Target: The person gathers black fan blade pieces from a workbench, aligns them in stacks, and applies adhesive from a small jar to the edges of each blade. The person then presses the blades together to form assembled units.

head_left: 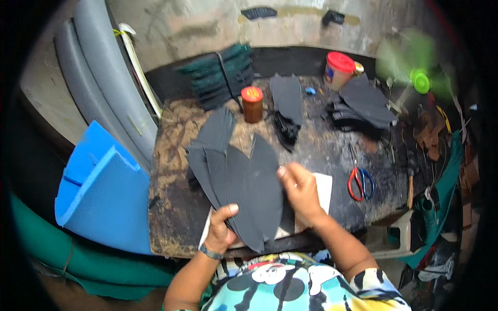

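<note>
Sole pieces [244,181], fanned, tips away

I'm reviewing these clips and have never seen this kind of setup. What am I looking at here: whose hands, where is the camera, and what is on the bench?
There is no machine: a person works bare-handed, filmed by a fisheye camera on their head looking down, so edges curve. The left hand grips the near ends of a fan of dark leaf-shaped pieces. The right hand rests on their right edge, over a white sheet. On the worn workbench lie red-handled scissors, a brown jar, a red-lidded tub and more dark stacks. Blue foam leans at the left.
</note>
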The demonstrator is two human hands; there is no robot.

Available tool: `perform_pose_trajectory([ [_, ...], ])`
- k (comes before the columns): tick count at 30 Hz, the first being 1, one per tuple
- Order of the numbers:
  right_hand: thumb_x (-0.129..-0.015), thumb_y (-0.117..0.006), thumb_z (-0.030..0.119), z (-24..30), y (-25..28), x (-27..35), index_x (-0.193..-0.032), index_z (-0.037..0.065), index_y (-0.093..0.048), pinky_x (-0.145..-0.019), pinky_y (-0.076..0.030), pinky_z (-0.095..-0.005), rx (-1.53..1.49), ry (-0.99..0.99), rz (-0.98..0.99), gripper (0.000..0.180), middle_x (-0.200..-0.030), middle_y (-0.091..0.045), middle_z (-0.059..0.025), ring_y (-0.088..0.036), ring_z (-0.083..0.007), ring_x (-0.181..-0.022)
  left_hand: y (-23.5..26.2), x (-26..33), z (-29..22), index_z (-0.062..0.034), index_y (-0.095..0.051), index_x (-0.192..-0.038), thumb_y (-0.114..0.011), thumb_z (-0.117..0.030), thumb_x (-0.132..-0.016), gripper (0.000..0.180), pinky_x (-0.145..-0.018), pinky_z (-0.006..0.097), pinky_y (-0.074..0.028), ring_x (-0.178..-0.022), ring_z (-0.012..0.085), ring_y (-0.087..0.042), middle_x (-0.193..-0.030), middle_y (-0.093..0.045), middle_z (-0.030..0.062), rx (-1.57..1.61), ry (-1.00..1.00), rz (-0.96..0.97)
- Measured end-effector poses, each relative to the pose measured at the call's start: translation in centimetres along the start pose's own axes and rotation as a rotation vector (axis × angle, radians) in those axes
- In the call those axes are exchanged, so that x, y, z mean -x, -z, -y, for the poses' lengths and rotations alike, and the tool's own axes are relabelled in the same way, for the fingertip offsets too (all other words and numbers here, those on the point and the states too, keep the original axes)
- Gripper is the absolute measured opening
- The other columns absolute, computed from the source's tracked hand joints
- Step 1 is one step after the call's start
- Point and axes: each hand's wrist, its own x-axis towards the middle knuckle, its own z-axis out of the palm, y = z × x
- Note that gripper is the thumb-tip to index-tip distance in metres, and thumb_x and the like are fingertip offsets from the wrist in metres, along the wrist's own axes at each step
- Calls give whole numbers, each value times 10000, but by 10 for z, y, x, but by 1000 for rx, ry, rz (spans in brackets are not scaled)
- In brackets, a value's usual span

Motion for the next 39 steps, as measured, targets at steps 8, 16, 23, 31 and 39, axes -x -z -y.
perform_pose_trajectory([
  [8,-948,-624,125,-77,77,1,-987,10,-605,-601,-411,-197,-75,-305,22,123,-787,-573,42,-499,-24,-701,33,5,-3,90,-521,-1244,-649,-197,-784,558,-969,437,-524,-1061,350,-645,-1160,-637,228,14,79,-146],
  [16,-907,-638,112,-76,70,20,-964,-32,-609,-642,-478,-319,257,-232,13,157,-742,-626,-133,-587,-150,-687,22,7,3,69,-508,-1273,-650,-92,-768,548,-978,483,-514,-1082,341,-628,-1169,-627,192,-74,27,-108],
  [23,-923,-598,102,-59,57,8,-1008,-28,-588,-710,-497,-339,-185,-438,1,155,-800,-641,-163,-625,-227,-722,12,8,5,73,-512,-1253,-652,-82,-754,541,-920,460,-556,-1017,328,-664,-1144,-636,188,-46,72,-78],
  [31,-868,-691,239,-35,17,-6,-1118,-16,-608,-850,-497,-465,547,-194,283,366,-1021,-667,-241,-649,-393,-971,15,3,9,84,-455,-1294,-631,-170,-808,576,-937,424,-551,-1040,314,-659,-1182,-611,210,-45,92,-155],
  [39,-791,-780,263,-28,2,-5,-1185,-19,-538,-950,-447,-429,548,-85,395,541,-1117,-517,-216,-507,-369,-1110,7,7,1,49,-480,-1293,-620,-168,-853,510,-954,394,-533,-1056,270,-647,-1188,-612,178,-188,22,-148],
])
